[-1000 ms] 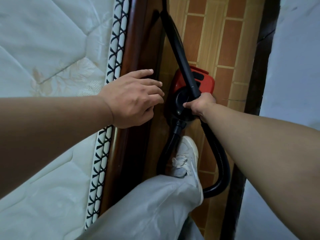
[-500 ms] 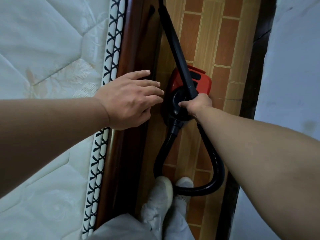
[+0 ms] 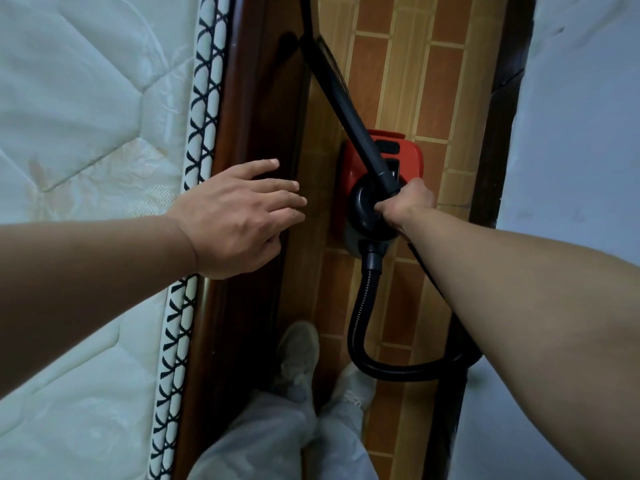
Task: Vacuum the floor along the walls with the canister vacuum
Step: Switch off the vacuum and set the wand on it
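The mattress [image 3: 86, 133] lies left of the left hand [image 3: 239, 216], whose wrist crosses its patterned edge. The tiled floor [image 3: 398, 81] runs between the two hands and ahead of them. The wall [image 3: 581, 133] stands right of the right hand [image 3: 410, 204]. The wooden bed frame [image 3: 249, 98] passes beneath the left hand, whose fingers are straight, slightly spread and hold nothing; contact with the frame cannot be confirmed. The red canister vacuum [image 3: 408, 157] stands on the floor directly beneath the right hand. The hose [image 3: 398, 371] loops from the canister back behind that hand. The right hand is clenched round the wand [image 3: 342, 98], which extends forward and leftward.
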